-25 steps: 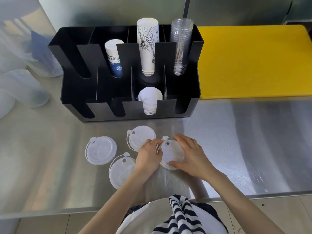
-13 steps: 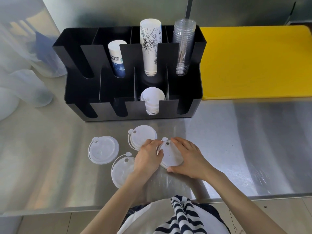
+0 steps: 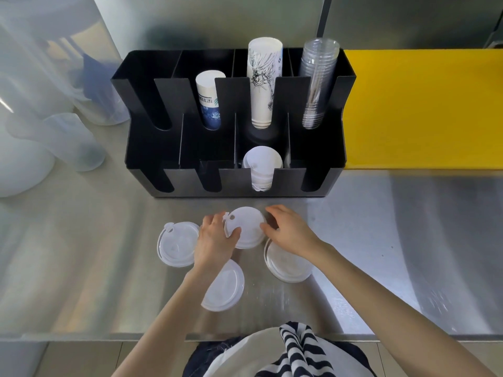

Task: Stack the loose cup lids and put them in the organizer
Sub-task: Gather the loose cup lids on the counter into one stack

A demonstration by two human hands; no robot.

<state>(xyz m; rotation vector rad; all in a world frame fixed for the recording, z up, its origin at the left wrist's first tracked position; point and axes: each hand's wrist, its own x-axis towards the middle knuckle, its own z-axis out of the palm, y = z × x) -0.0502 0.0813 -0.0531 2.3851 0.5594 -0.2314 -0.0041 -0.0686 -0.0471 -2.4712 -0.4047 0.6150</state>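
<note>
Just in front of the black organizer [image 3: 234,126], both hands grip 1 white lid [image 3: 246,227]: left hand [image 3: 216,239], right hand [image 3: 290,231]. 3 more lids lie on the tabletop [image 3: 381,254] nearer the person.

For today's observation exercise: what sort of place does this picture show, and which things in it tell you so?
Probably a café or drinks-shop work counter. A black organizer holds stacked paper cups and clear plastic cups, loose cup lids lie on a stainless steel counter, and a yellow cutting board sits alongside.
</note>
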